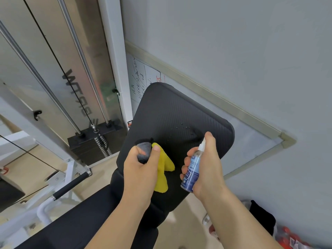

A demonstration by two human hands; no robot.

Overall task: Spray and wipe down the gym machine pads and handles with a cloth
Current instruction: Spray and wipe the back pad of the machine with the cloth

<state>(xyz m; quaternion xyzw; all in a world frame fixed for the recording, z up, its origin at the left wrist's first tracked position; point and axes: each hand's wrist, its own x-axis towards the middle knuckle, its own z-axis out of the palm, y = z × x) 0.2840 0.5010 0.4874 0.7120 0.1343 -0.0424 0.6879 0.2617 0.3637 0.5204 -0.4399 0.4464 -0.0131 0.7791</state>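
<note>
Two hands work over one black pad (pixel 179 112). Handle grip (pixel 71 186) at 8 o'clock of the pad, weight stack (pixel 93 142) at 9 o'clock. Left hand (pixel 142 169): fingers curled, thumb pinching a yellow-and-grey cloth (pixel 164 171), which hangs against the pad's lower half. Droplets (pixel 185 127) on the pad surface, 12 o'clock of the spray bottle (pixel 193 169). Right hand (pixel 208 164): fingers wrapped round the bottle, one digit atop the nozzle, near the pad's 5 o'clock edge.
</note>
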